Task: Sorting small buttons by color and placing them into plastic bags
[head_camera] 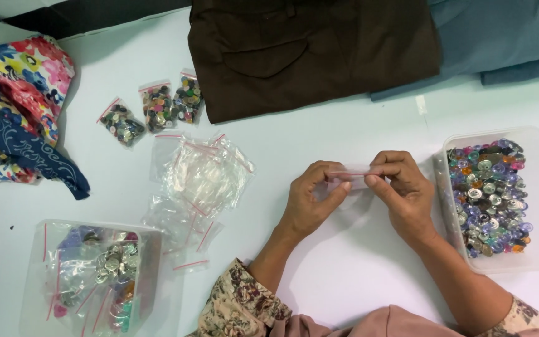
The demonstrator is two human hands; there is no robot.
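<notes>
Both hands meet in the middle of the pale surface, and between them is one small clear bag with a red strip along its top. The bag lies sideways, so its long way runs from left to right, from one hand to the other.

The left hand pinches the left end of the bag with thumb and fingers. The right hand pinches the right end the same way. So each grip is closed on the bag, one at each end, and the bag is lifted a little above the surface. It looks empty, but it is too small to be sure.

The clear tub of shiny buttons sits just beside the right hand, on its far side. The right hand is the nearer one to it.

A heap of empty clear bags lies to the left, well apart from the left hand. Three filled little bags lie past the heap.
</notes>
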